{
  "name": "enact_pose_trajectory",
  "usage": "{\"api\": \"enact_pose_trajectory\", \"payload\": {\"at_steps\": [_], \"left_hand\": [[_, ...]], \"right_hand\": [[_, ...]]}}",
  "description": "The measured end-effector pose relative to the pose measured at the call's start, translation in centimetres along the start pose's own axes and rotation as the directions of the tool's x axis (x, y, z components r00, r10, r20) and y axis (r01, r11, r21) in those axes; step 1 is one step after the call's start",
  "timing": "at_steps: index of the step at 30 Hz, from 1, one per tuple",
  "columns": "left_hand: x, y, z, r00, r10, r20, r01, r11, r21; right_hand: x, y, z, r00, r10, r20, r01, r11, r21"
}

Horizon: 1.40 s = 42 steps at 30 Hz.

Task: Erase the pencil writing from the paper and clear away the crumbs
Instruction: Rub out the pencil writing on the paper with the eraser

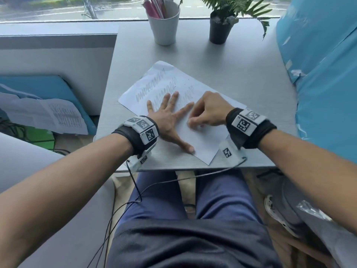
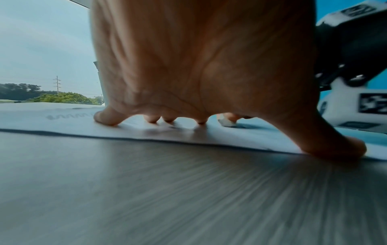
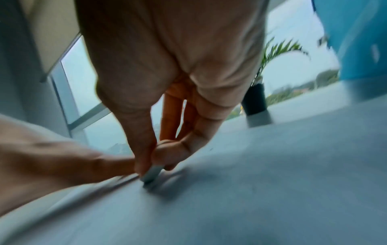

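Note:
A white sheet of paper [image 1: 204,136] lies askew on the grey table [image 1: 251,74], with rows of pencil zigzags [image 1: 154,85] across its far half. My left hand [image 1: 168,117] lies flat with spread fingers on the sheet and pins it down; in the left wrist view its fingertips [image 2: 108,118] press on the paper [image 2: 62,121]. Just right of it, my right hand [image 1: 206,113] pinches a small white eraser [image 3: 151,174] between thumb and fingers, its tip down on the paper. The eraser [image 2: 227,123] also shows past my left palm.
A white cup [image 1: 164,26] of pens and a potted plant [image 1: 221,29] stand at the table's far edge. A blue wrapped bulk [image 1: 324,74] crowds the right side. The table's near edge [image 1: 193,168] runs just behind my wrists.

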<state>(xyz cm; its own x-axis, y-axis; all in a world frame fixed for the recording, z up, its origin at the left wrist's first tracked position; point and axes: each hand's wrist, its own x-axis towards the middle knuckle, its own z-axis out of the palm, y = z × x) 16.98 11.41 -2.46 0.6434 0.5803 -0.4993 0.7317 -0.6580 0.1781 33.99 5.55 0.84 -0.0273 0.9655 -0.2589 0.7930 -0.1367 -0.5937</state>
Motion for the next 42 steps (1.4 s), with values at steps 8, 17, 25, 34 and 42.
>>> {"api": "enact_pose_trajectory", "payload": {"at_steps": [8, 17, 25, 34, 42], "left_hand": [[0.0, 0.1, 0.0, 1.0, -0.007, 0.002, 0.007, 1.0, -0.011], [0.0, 0.2, -0.1, 1.0, -0.013, -0.001, 0.013, 1.0, 0.002], [0.2, 0.3, -0.1, 1.0, -0.019, 0.005, 0.019, 1.0, 0.002], [0.1, 0.2, 0.0, 1.0, -0.016, 0.004, 0.016, 1.0, 0.006], [0.3, 0.2, 0.3, 1.0, -0.018, -0.022, 0.019, 1.0, 0.022]], "right_hand": [[-0.5, 0.1, 0.1, 0.999, 0.0, 0.049, -0.001, 1.0, 0.018], [-0.4, 0.7, -0.4, 0.999, 0.029, -0.022, -0.029, 1.0, 0.003], [-0.4, 1.0, -0.3, 0.999, 0.03, -0.031, -0.029, 1.0, 0.011], [-0.7, 1.3, -0.5, 0.997, 0.062, -0.034, -0.061, 0.998, 0.034], [-0.4, 2.5, -1.6, 0.97, 0.121, -0.213, -0.108, 0.992, 0.072]]}}
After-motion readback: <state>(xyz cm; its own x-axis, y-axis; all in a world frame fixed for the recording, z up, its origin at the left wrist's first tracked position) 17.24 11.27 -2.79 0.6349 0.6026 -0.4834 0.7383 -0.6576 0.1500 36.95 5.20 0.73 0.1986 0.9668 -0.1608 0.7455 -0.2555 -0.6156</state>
